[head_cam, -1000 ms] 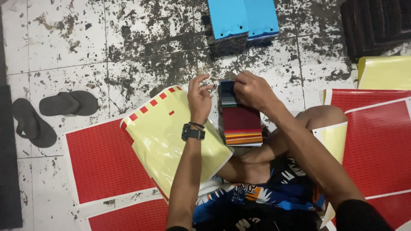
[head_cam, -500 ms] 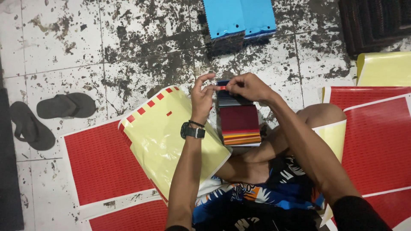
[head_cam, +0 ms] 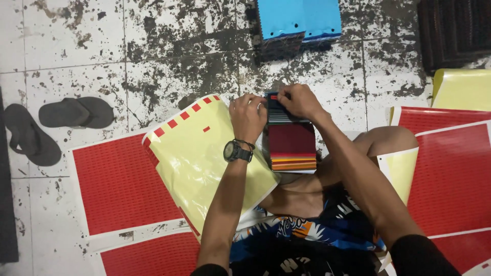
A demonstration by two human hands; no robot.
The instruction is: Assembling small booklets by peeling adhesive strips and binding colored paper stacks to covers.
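Sitting on stained white floor tiles (head_cam: pixel 153 61), I am pinching both hands, left hand (head_cam: pixel 247 116) and right hand (head_cam: pixel 298 101), around the far end of a thick stack of thin red and orange sheets (head_cam: pixel 291 145), which is feeling floppy, slippery and likely to fan apart.

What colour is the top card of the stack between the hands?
Dark red top card, with orange and yellow edges below it, seen in the head view.
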